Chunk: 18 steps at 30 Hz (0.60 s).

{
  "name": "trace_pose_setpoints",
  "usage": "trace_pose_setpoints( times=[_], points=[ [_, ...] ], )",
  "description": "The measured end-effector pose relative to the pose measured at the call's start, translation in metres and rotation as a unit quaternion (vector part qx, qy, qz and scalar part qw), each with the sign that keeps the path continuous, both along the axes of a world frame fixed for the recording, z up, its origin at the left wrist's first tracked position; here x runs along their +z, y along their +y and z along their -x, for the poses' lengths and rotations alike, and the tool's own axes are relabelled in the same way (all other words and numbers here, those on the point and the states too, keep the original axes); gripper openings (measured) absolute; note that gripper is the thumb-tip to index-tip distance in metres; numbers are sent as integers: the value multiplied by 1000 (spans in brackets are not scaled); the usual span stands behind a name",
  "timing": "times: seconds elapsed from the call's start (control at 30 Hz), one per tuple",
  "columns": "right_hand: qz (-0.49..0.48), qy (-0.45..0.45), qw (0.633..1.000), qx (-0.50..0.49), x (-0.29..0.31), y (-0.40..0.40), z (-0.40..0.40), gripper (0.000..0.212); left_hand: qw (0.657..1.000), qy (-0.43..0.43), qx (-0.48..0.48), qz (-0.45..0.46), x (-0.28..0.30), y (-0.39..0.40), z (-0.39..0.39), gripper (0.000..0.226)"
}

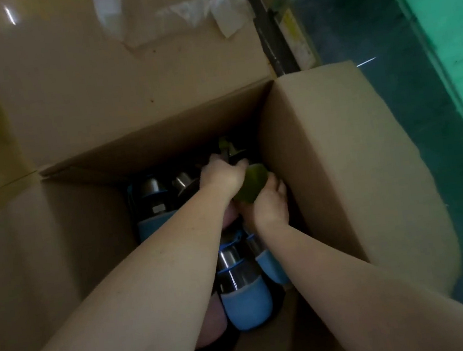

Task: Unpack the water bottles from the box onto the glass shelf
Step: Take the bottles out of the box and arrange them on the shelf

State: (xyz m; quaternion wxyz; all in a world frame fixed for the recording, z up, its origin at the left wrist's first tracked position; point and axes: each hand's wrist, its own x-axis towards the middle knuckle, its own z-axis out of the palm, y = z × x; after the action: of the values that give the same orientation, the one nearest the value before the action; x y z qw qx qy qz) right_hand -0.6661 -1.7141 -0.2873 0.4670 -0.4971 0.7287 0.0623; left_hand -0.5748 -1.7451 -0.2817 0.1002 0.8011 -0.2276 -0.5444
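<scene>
Both hands [248, 190] grip green bottle [251, 183] inside box [339, 162].

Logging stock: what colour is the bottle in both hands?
Green bottle, seen in the head view, inside the box.

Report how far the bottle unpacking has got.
Done: nothing that shows; the glass shelf at right holds no bottle within view. In hand: both the left hand and right hand are down in the box gripping a green bottle. Left: several blue bottles still lie inside.
</scene>
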Motion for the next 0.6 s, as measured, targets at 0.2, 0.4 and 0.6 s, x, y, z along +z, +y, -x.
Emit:
trace_pose_setpoints(
  times=[0.2, 0.4, 0.6],
  points=[
    [88, 90, 987, 103, -54, -2, -6, 74, 998, 16, 61, 3, -60, -19, 11, 79],
    [105, 127, 980, 113, -69, -8, -16, 62, 994, 21, 110, 16, -79, -27, 9, 88],
    [93, 81, 984, 131, -6, 2, -14, 77, 986, -23, 158, 45, -26, -13, 5, 83]
  ],
)
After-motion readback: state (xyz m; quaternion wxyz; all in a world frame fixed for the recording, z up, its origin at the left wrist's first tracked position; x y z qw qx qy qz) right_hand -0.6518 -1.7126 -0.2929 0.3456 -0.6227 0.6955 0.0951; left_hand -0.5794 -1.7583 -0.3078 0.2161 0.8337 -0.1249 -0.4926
